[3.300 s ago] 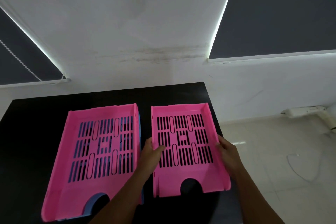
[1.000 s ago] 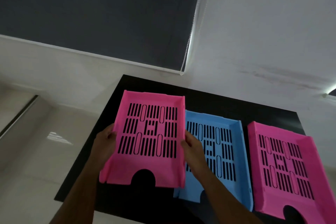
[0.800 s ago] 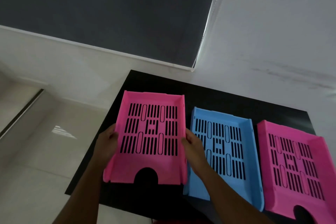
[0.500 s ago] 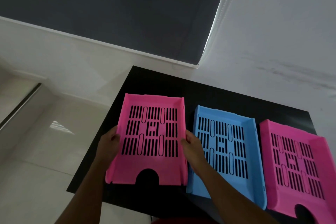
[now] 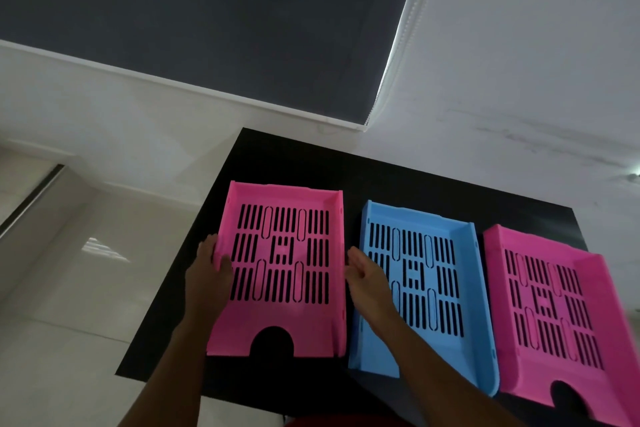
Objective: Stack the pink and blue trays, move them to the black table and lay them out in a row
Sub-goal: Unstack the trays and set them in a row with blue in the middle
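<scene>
Three slotted trays lie side by side in a row on the black table. The left pink tray rests flat near the table's left edge. My left hand grips its left wall, thumb over the rim. My right hand is open, just off that tray's right wall and hovering over the left part of the blue tray in the middle. The second pink tray sits at the right, its near end reaching the frame's bottom edge.
White floor tiles lie to the left, below the table edge. A white wall with a dark roller blind stands behind the table. Narrow gaps separate the trays.
The left pink tray has come down flat onto the table beside the blue one. My right hand has let go of its right wall and opened; my left hand stays on it.
</scene>
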Motion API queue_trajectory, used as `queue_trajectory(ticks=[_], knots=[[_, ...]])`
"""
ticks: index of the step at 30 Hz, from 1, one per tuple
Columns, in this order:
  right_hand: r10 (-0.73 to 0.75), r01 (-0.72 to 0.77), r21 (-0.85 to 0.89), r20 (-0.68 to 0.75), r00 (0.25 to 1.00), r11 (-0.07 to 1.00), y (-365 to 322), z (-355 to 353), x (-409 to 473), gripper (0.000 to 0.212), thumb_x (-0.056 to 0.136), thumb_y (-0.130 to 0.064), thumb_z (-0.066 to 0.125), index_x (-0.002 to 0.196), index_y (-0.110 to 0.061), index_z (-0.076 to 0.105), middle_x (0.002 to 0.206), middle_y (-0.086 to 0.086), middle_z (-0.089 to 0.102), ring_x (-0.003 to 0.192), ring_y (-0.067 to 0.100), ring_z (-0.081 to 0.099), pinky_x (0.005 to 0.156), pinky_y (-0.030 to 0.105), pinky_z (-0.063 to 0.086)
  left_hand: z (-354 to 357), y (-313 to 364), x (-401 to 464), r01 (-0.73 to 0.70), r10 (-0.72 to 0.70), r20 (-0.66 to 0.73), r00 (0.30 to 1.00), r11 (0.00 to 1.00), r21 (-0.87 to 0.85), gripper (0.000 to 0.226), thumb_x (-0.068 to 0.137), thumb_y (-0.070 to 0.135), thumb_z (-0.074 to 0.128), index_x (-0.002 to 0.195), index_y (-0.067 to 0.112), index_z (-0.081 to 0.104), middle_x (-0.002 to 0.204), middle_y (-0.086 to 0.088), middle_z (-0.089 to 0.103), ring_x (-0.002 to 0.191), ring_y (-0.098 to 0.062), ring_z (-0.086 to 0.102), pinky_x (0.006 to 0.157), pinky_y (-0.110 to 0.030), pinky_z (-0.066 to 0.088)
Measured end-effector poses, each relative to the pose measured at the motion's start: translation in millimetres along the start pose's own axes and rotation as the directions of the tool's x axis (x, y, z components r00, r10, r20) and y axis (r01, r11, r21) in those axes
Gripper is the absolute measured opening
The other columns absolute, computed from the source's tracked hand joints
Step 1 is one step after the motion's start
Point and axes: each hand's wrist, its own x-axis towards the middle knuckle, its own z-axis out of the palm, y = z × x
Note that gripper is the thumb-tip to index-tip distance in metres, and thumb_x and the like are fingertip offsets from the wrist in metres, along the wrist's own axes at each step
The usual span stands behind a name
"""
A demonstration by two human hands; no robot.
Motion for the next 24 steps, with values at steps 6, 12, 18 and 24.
queue_trajectory(ticks=[6, 12, 18, 24], knots=[[-0.085, 0.064, -0.095, -0.23, 0.97, 0.993, 13, -48, -8, 0.036, 0.101, -0.017, 0.054, 0.137, -0.013, 0.058, 0.132, -0.003, 0.063, 0.118, 0.005, 0.058, 0.106, 0.021, 0.045, 47, 36, -27, -0.081, 0.076, 0.119, 0.99, 0.996, 0.033, 0.057, 0.098, 0.033, 0.048, 0.152, 0.025, 0.029, 0.162, -0.006, 0.029, 0.138, -0.034, 0.046, 0.104, -0.057, 0.047], [-0.056, -0.04, -0.167, -0.533, 0.844, 0.985, 51, -123, -32, 0.034, 0.1, -0.01, 0.053, 0.133, -0.008, 0.06, 0.129, 0.006, 0.064, 0.114, 0.015, 0.059, 0.102, 0.033, 0.047, 109, 90, -73, -0.085, 0.075, 0.439, 0.895, 0.996, 0.004, 0.076, 0.099, 0.037, 0.053, 0.158, 0.019, 0.01, 0.163, -0.006, 0.025, 0.147, -0.028, 0.028, 0.117, -0.045, 0.026], [-0.049, -0.136, -0.197, -0.719, 0.694, 0.971, 95, -185, -56, 0.038, 0.092, -0.031, 0.063, 0.126, -0.014, 0.056, 0.123, 0.011, 0.059, 0.11, 0.028, 0.06, 0.093, 0.049, 0.055, 156, 96, -88, -0.12, 0.07, 0.542, 0.837, 0.991, 0.057, 0.1, 0.091, 0.037, 0.066, 0.158, 0.022, -0.007, 0.167, -0.008, 0.01, 0.151, -0.028, 0.019, 0.12, -0.05, 0.022], [0.16, -0.27, -0.119, -0.56, 0.813, 0.955, 137, -210, -46, 0.098, 0.071, -0.075, 0.066, 0.147, -0.02, 0.036, 0.15, 0.009, 0.046, 0.139, 0.034, 0.045, 0.108, 0.059, 0.042, 169, 101, -101, -0.189, 0.098, 0.544, 0.833, 0.976, 0.113, 0.087, 0.097, 0.012, 0.058, 0.158, 0.018, -0.004, 0.165, -0.012, 0.018, 0.101, -0.008, 0.064, 0.091, -0.007, 0.048]])
